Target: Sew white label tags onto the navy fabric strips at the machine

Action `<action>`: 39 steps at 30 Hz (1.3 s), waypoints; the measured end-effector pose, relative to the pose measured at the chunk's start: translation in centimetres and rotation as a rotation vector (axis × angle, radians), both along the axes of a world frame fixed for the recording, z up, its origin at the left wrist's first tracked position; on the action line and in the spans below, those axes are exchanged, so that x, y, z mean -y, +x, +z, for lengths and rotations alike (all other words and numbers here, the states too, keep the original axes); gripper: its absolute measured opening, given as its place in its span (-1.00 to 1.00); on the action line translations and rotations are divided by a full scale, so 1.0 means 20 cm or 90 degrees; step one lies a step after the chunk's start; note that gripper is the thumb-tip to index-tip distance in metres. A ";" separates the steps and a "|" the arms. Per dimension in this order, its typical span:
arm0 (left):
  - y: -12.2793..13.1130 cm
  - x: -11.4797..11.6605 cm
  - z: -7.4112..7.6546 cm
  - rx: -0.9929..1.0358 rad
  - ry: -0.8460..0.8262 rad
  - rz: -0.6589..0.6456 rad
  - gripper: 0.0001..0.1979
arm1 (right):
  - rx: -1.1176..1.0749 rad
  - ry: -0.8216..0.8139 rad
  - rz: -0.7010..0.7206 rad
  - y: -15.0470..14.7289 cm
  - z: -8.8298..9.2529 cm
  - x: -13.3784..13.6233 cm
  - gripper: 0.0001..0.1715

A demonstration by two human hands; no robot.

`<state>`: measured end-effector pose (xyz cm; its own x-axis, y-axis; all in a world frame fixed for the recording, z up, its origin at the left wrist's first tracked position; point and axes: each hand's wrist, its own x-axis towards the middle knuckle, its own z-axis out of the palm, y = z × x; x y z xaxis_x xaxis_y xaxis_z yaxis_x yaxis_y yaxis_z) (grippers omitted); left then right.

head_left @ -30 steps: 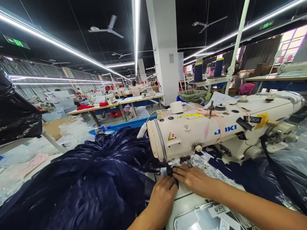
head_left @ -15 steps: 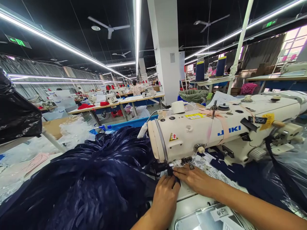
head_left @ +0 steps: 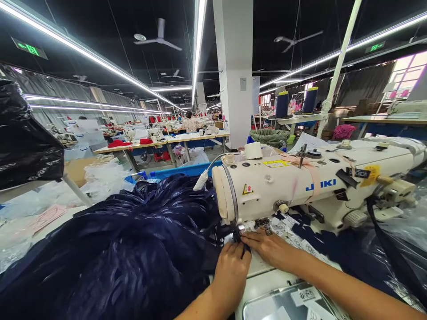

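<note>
A cream sewing machine (head_left: 253, 191) stands in front of me, its needle area low at its left end. Just in front of the metal presser foot (head_left: 240, 228), my left hand (head_left: 232, 266) has its fingers curled down on a small piece of navy fabric (head_left: 244, 247). From the right, my right hand (head_left: 268, 246) reaches in with fingers stretched out flat, tips at the same fabric beside the foot. The fingers partly hide the piece. A large heap of navy fabric strips (head_left: 133, 249) lies left of my left hand.
White printed labels (head_left: 303, 244) lie scattered under the machine arm, with more navy cloth (head_left: 353, 253) to the right. A clear-covered tray (head_left: 267, 309) sits at the front. A black plastic bag (head_left: 30, 138) hangs at left. Two navy thread cones (head_left: 282, 104) stand behind.
My view has shifted slightly, so the machine appears a little lower and further right. Both hands stay by the presser foot, with barely any visible movement.
</note>
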<state>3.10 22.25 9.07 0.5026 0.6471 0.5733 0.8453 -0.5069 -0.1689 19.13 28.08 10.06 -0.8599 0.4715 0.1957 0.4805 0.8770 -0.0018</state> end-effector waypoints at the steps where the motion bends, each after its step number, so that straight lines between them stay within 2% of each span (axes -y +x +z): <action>1: 0.00 0.00 0.00 -0.003 -0.004 0.005 -0.71 | 0.004 -0.002 -0.002 0.00 0.00 0.00 -0.44; 9: 0.00 -0.01 0.01 -0.018 -0.018 0.021 -0.75 | -0.011 0.028 -0.011 -0.02 0.03 0.00 -0.43; 17: 0.01 -0.04 0.00 -0.040 -0.025 0.039 -0.79 | -0.034 0.093 -0.030 -0.02 0.00 -0.02 -0.51; 24: 0.01 -0.04 0.02 -0.045 0.001 0.038 -0.77 | -0.071 0.053 -0.052 -0.03 0.00 -0.03 -0.54; 27: -0.01 0.00 0.01 -0.043 0.047 0.037 -0.75 | -0.130 0.033 -0.047 -0.02 0.01 -0.04 -0.56; 30: -0.08 0.05 0.02 -0.040 0.075 0.045 -0.71 | -0.161 0.021 -0.058 -0.01 0.03 -0.04 -0.61; 33: -0.20 0.04 0.06 -0.038 -0.012 0.052 -0.67 | -0.144 -0.038 -0.056 0.00 0.04 -0.02 -0.67; 35: -0.28 -0.01 0.10 0.017 -0.100 0.068 -0.61 | -0.127 -0.072 -0.045 0.01 0.04 0.00 -0.65; 39: -0.33 -0.10 0.16 0.157 -0.232 0.090 -0.50 | -0.104 -0.050 -0.041 -0.01 0.03 0.06 -0.60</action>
